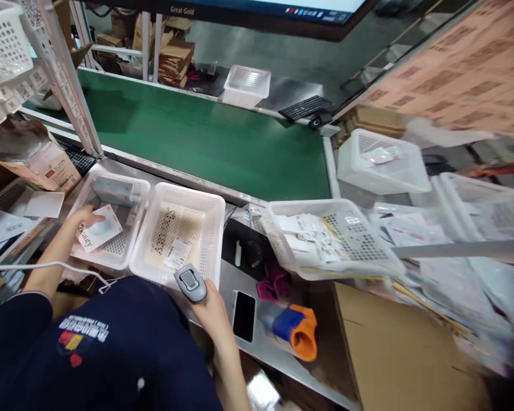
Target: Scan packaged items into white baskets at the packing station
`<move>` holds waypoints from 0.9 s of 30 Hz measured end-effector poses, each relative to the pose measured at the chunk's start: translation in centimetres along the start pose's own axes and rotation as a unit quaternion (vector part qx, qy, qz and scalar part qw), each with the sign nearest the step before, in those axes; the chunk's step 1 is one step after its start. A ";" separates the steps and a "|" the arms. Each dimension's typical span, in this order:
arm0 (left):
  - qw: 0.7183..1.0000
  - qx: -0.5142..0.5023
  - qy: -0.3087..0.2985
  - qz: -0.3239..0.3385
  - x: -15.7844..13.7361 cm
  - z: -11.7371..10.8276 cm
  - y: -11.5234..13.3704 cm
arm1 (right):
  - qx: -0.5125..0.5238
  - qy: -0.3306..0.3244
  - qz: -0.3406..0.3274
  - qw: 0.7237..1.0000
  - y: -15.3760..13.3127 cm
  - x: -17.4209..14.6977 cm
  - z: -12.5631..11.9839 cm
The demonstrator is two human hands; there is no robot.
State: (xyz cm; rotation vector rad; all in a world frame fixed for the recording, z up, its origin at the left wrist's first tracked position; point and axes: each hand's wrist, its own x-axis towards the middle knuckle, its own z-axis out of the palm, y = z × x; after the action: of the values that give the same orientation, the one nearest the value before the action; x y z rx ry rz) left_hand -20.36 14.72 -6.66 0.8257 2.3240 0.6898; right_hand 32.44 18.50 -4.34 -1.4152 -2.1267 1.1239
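Scanning at the white baskets beside the green conveyor belt (205, 137).

Right hand (212, 308) closed around a grey handheld scanner (191, 282), just in front of the middle basket (177, 240), window facing up. Left hand (83, 220) laid flat, fingers spread, on a white packet (99, 229) with a pale blue oval print, inside the left basket (111, 220), near a grey box (113, 191). Right of the middle basket: black phone (244, 315), orange-and-blue tool (297, 328), bare strip of table (261, 345) running to its near edge.
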 end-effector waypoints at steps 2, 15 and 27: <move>0.998 0.066 0.014 0.012 -1.8 0.1 1.0 | -0.011 -0.011 -0.016 1.000 -0.7 0.5 -1.0; 0.885 0.101 0.051 0.452 -10.9 9.0 8.2 | -0.085 -0.023 -0.168 0.982 -9.4 8.5 -10.3; 0.871 0.039 -0.139 0.470 -10.0 17.5 10.4 | 0.094 -0.187 -0.125 0.970 -13.7 13.3 -8.7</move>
State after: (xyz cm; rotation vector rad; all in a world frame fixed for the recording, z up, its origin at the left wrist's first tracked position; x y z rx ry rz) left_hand 1.64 19.68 -9.05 1.9868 1.5964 0.7742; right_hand 23.91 31.42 9.82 -0.8740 -2.2887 1.5350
